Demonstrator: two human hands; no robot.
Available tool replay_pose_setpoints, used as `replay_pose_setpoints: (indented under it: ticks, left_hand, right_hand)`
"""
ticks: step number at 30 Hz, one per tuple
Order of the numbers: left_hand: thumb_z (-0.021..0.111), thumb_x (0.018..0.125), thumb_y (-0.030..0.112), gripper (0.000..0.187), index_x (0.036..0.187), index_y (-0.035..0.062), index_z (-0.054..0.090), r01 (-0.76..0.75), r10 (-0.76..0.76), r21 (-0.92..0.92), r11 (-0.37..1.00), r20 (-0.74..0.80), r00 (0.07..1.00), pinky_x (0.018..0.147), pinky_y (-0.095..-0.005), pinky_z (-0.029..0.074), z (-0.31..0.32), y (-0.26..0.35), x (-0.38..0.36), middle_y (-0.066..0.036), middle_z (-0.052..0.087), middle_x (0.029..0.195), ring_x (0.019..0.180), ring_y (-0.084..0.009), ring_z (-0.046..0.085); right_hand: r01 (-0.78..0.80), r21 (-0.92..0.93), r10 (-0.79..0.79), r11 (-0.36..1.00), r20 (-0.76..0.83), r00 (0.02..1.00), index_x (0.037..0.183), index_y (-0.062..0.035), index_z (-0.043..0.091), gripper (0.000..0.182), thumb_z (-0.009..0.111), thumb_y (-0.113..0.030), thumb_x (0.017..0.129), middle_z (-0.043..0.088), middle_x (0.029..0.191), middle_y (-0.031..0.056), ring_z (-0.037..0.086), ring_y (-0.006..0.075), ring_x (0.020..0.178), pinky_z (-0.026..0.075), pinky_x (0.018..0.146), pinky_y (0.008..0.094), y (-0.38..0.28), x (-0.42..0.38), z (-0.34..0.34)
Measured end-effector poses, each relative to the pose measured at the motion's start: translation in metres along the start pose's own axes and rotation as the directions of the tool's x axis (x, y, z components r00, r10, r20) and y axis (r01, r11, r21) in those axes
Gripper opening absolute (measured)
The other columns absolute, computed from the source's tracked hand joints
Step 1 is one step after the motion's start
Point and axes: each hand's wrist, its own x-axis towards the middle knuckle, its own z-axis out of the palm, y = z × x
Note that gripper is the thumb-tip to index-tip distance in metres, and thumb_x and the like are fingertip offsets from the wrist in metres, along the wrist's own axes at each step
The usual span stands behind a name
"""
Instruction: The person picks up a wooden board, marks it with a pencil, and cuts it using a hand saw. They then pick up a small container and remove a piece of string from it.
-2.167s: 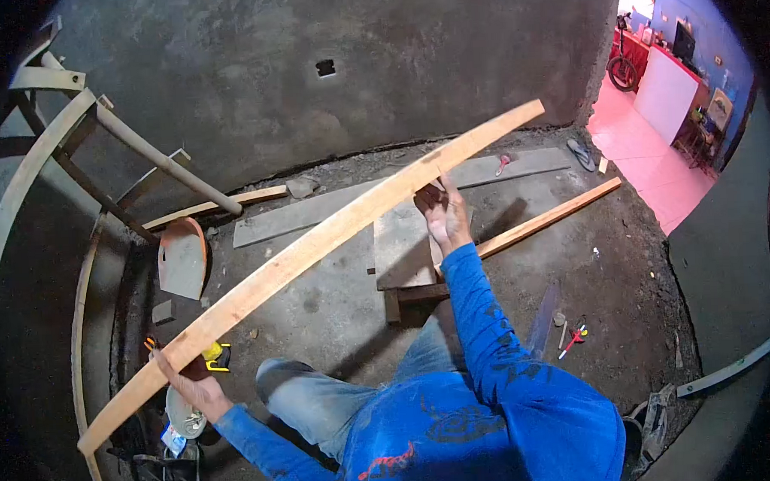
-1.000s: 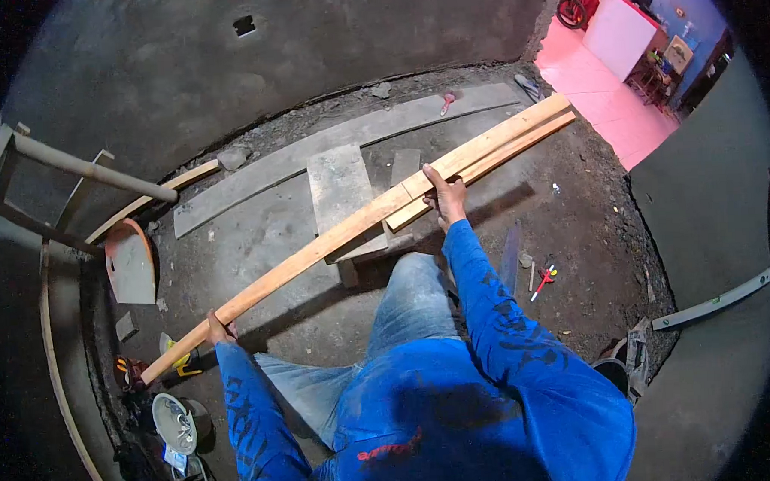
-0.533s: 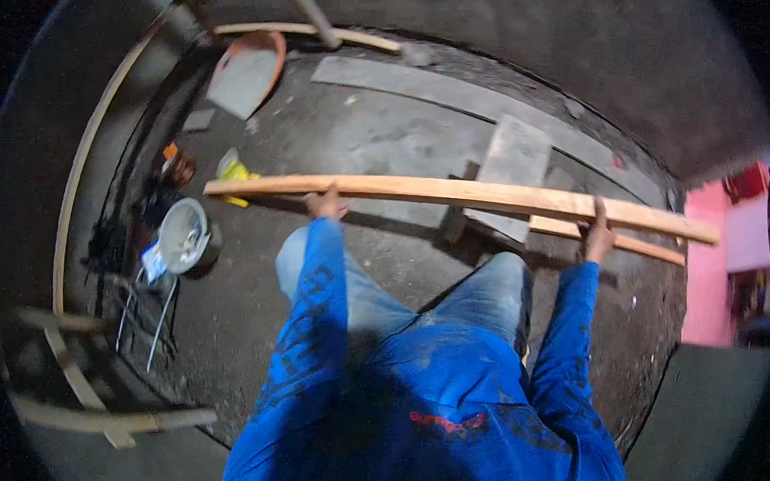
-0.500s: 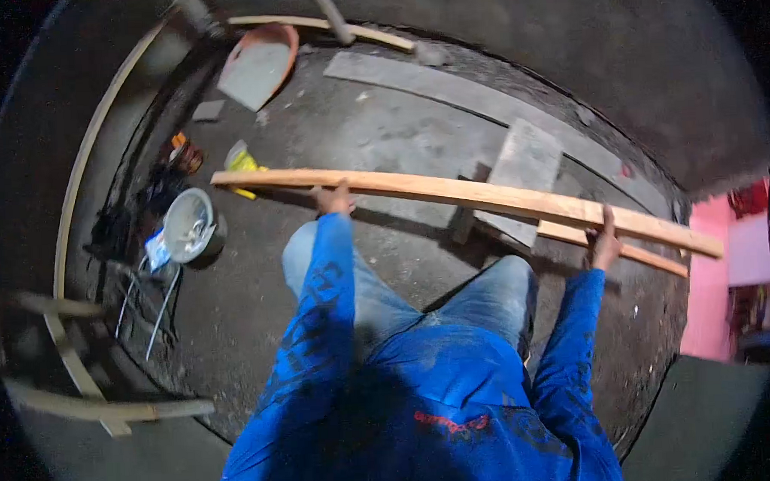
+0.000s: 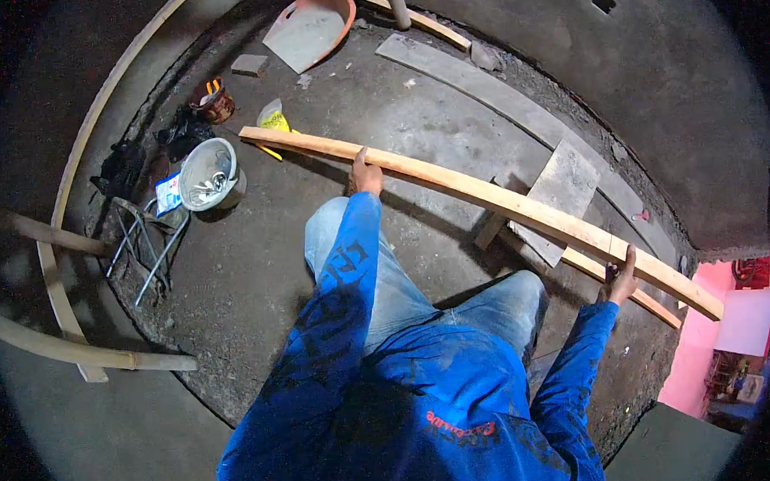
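A long, pale wooden beam [image 5: 477,193] stretches across the view in front of my knees, its right end lower in the picture than its left. My left hand [image 5: 366,174] is closed around it left of the middle. Near the right end, my right hand [image 5: 621,280] grips the same beam, thumb on top. Below that end lies a second wood strip [image 5: 588,270], partly covered by the first. A short grey board [image 5: 563,181] sits beyond the beam, raised on a small block.
At left stand a bucket [image 5: 227,166] with tools inside, a metal-legged frame [image 5: 149,251] and a yellow bag [image 5: 273,116]. An orange-rimmed dustpan-shaped tray [image 5: 311,33] lies at the back. A long grey plank [image 5: 464,78] runs along the wall; bamboo poles [image 5: 89,352] are at lower left.
The view has shifted, and the beam now slants more steeply, its left end higher and its right end lower in the picture. Both hands keep their grip.
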Motion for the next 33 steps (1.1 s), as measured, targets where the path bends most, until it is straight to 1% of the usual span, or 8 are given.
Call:
replay_pose_setpoints:
  ticks: [3, 16, 21, 23, 24, 25, 27, 33]
  left_hand:
    - [0.041, 0.080, 0.003, 0.063, 0.138, 0.0249, 0.047, 0.165, -0.159, -0.086, 0.983, 0.075, 0.984, 0.053, -0.0363, 0.056, -0.010, 0.014, -0.010, -0.017, 0.066, 0.103, 0.060, -0.0264, 0.065]
    - [0.039, 0.077, 0.000, 0.069, 0.140, 0.0259, 0.045, 0.182, -0.147, -0.125, 0.975, 0.246, 0.958, 0.049, -0.0351, 0.054, -0.013, 0.029, -0.031, -0.017, 0.065, 0.095, 0.056, -0.0247, 0.063]
    - [0.048, 0.084, 0.002, 0.062, 0.141, 0.0264, 0.042, -0.052, 0.081, -0.118, 0.992, 0.257, 0.963, 0.053, -0.0388, 0.057, 0.017, -0.044, 0.018, -0.018, 0.059, 0.110, 0.068, -0.0318, 0.066]
    - [0.052, 0.083, 0.000, 0.059, 0.139, 0.0173, 0.045, 0.091, -0.036, -0.179, 0.980, 0.289, 0.957, 0.062, -0.0373, 0.058, 0.007, -0.015, 0.001, -0.017, 0.060, 0.107, 0.079, -0.0300, 0.064]
    - [0.053, 0.079, 0.005, 0.050, 0.128, 0.0126, 0.056, -0.191, 0.175, 0.147, 0.971, 0.116, 0.978, 0.079, -0.0424, 0.050, -0.001, 0.011, -0.022, -0.024, 0.066, 0.087, 0.081, -0.0343, 0.063]
    - [0.056, 0.081, 0.012, 0.046, 0.126, 0.0084, 0.055, -0.476, 0.471, 0.039, 0.879, 0.101, 0.877, 0.083, -0.0444, 0.049, 0.018, -0.034, 0.008, -0.025, 0.064, 0.095, 0.086, -0.0396, 0.061]
    - [0.062, 0.081, 0.021, 0.054, 0.132, 0.0070, 0.050, -0.536, 0.499, 0.350, 0.769, 0.197, 0.844, 0.095, -0.0459, 0.040, 0.000, 0.055, -0.064, -0.021, 0.053, 0.120, 0.113, -0.0386, 0.049]
    - [0.076, 0.070, 0.048, 0.081, 0.134, 0.0082, 0.048, -0.957, 0.784, 0.039, 0.287, 0.564, 0.258, 0.101, -0.0463, 0.036, 0.061, 0.123, -0.134, -0.022, 0.055, 0.123, 0.116, -0.0388, 0.048]
  right_hand:
    - [-0.023, -0.009, 0.022, 1.000, -0.030, 0.999, 0.083, -0.0108, 0.060, 0.032, 0.083, -0.029, 0.072, 0.052, 0.063, -0.0016, 0.046, 0.0086, 0.047, 0.042, 0.044, 0.0234, -0.001, 0.000, -0.004]
    - [-0.018, -0.044, 0.018, 0.999, -0.013, 1.000, 0.084, -0.0102, 0.061, 0.034, 0.084, -0.031, 0.071, 0.053, 0.066, -0.0006, 0.046, 0.0080, 0.050, 0.044, 0.048, 0.0218, -0.005, -0.005, 0.001]
    - [-0.086, -0.099, 0.098, 0.991, 0.131, 0.986, 0.114, -0.0104, 0.064, 0.045, 0.068, -0.043, 0.083, 0.063, 0.095, 0.0085, 0.060, 0.0182, 0.070, 0.051, 0.060, 0.0295, 0.020, 0.026, -0.018]
    - [-0.008, -0.139, 0.017, 0.990, 0.061, 0.998, 0.118, -0.0083, 0.065, 0.043, 0.066, -0.036, 0.086, 0.063, 0.103, 0.0109, 0.066, 0.0228, 0.077, 0.054, 0.068, 0.0308, 0.016, 0.016, -0.013]
    - [0.114, -0.140, -0.093, 0.984, 0.153, 0.984, 0.114, -0.0002, 0.065, 0.047, 0.069, -0.036, 0.083, 0.063, 0.109, 0.0115, 0.067, 0.0227, 0.077, 0.057, 0.065, 0.0310, 0.032, 0.035, -0.025]
    - [0.012, -0.107, -0.004, 0.994, 0.077, 0.997, 0.111, 0.0060, 0.059, 0.053, 0.073, -0.035, 0.080, 0.062, 0.107, 0.0127, 0.066, 0.0223, 0.073, 0.058, 0.058, 0.0312, 0.018, 0.021, -0.015]
    - [-0.018, -0.034, 0.018, 0.999, -0.005, 1.000, 0.103, -0.0015, 0.047, 0.054, 0.081, -0.031, 0.073, 0.063, 0.089, 0.0136, 0.061, 0.0208, 0.054, 0.055, 0.046, 0.0318, 0.022, 0.022, -0.011]
    - [-0.072, -0.057, 0.075, 0.996, 0.060, 0.995, 0.095, -0.0060, 0.048, 0.048, 0.069, -0.047, 0.082, 0.060, 0.083, 0.0121, 0.060, 0.0217, 0.059, 0.054, 0.055, 0.0352, 0.005, -0.016, -0.024]
